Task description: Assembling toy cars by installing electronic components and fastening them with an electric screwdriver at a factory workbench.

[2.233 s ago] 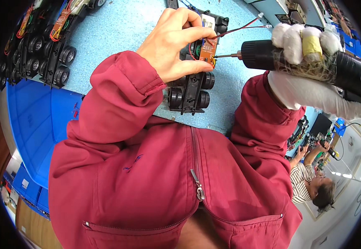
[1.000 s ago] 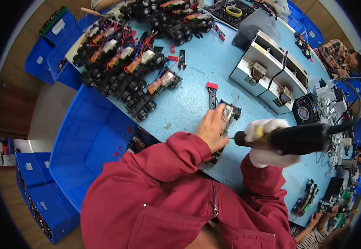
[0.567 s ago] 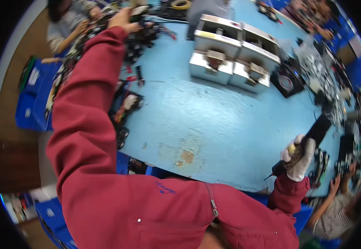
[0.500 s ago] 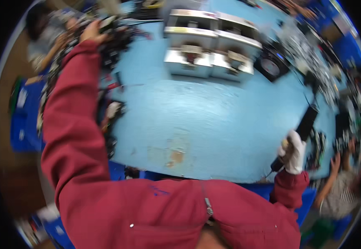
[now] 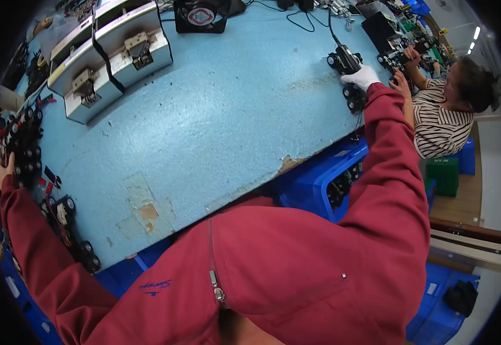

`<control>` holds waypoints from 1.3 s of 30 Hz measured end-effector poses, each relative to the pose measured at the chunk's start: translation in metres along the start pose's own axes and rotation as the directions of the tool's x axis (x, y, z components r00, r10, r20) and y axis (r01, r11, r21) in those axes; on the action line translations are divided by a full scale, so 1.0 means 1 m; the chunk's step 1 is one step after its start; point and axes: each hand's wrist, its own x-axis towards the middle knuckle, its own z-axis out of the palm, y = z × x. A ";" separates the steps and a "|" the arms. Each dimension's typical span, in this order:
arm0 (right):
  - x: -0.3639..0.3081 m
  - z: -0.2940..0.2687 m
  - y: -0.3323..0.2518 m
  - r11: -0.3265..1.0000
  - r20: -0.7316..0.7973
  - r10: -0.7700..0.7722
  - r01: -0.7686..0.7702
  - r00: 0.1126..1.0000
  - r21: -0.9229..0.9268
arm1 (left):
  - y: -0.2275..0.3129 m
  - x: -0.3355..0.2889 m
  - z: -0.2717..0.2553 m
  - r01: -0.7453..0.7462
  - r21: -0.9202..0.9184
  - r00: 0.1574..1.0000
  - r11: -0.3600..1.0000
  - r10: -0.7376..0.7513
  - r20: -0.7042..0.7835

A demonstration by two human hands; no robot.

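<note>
Where the scuffed blue tabletop (image 5: pixel 233 115) ends, blue bins (image 5: pixel 297 194) sit below.

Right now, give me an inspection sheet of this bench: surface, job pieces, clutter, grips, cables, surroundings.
Surface: blue table, peeling patch, chipped near edge.
Job's things: wheeled black chassis cluster at far left; single chassis and black corded tool at right.
Clutter: white metal boxes, black square unit.
Left grip: bare, at the cluster; hold unclear.
Right grip: white-gloved, at the tool and single chassis; cannot tell which it holds.
Cables: tool's cord runs toward the far edge.
Surroundings: co-worker in striped shirt at right; blue bin below the edge; green crate.
</note>
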 end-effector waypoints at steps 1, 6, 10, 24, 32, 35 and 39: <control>-0.002 0.000 -0.006 1.000 0.012 -0.004 0.004 1.000 -0.028 | 0.020 -0.020 -0.002 -0.031 -0.210 0.999 0.977 0.036 0.022; -0.066 0.003 -0.056 0.976 0.035 -0.165 0.158 0.986 0.153 | 0.233 -0.095 -0.138 -0.062 -0.693 0.961 0.718 0.231 0.154; -0.171 0.015 -0.180 0.881 0.251 -0.357 0.234 0.900 0.411 | 0.370 -0.171 -0.257 -0.160 -0.754 0.882 0.637 0.435 0.180; -0.226 0.110 -0.301 0.527 0.393 -0.850 0.555 0.351 0.644 | 0.518 -0.304 -0.307 -0.576 -0.810 0.569 0.111 0.766 -0.300; -0.240 0.104 -0.338 0.719 0.599 -0.664 0.161 0.447 0.676 | 0.505 -0.282 -0.304 -0.593 -0.804 0.595 0.045 0.697 -0.400; -0.221 0.141 -0.325 0.242 0.126 -0.961 0.531 0.246 0.812 | 0.449 -0.264 -0.299 -0.165 -0.983 0.891 -0.079 0.416 -0.183; -0.274 0.140 -0.330 0.547 0.528 -0.674 -0.131 0.517 0.827 | 0.376 -0.286 -0.255 0.685 -0.459 0.719 -0.566 0.424 0.550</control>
